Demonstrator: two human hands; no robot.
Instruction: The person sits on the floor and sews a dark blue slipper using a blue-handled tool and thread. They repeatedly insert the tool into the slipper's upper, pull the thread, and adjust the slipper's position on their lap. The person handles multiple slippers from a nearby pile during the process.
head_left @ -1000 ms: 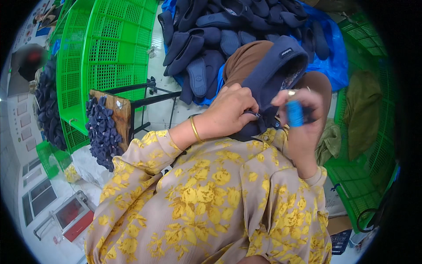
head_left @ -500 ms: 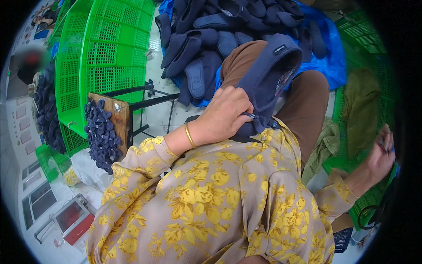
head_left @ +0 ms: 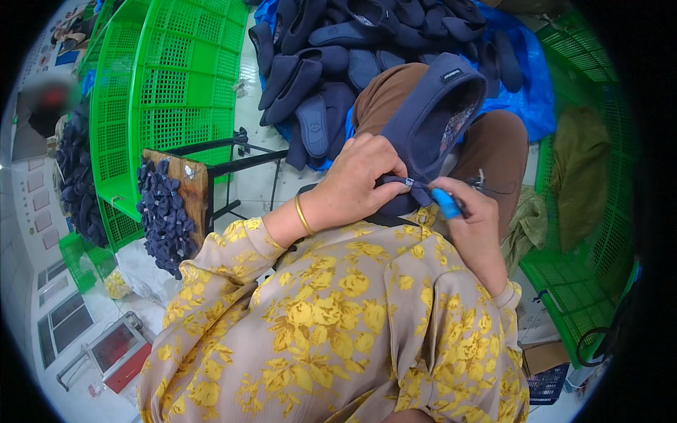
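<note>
A navy fabric slipper (head_left: 430, 116) with a patterned lining rests across my lap, its opening facing up. My left hand (head_left: 361, 176) is closed on the slipper's near end, thumb and finger pinching a small navy fabric bow (head_left: 419, 190) with a pale tag. Close against the bow's right side is my right hand (head_left: 469, 217), its fingers closed and one wrapped in blue. Something dark shows between those fingers, too small to name. A thin dark thread (head_left: 502, 192) loops out to the right of this hand.
Many navy slippers (head_left: 331, 56) lie piled on a blue plastic sheet (head_left: 539, 106) ahead. At left, a wooden-topped stool (head_left: 201, 187) bears a heap of small navy bows (head_left: 163, 218) beside tall green crates (head_left: 180, 92). Another green crate (head_left: 575, 282) with olive cloth (head_left: 582, 176) stands at right.
My right hand has come in from the far right to the bow, bringing the thread. My left hand keeps its hold on the slipper and bow.
</note>
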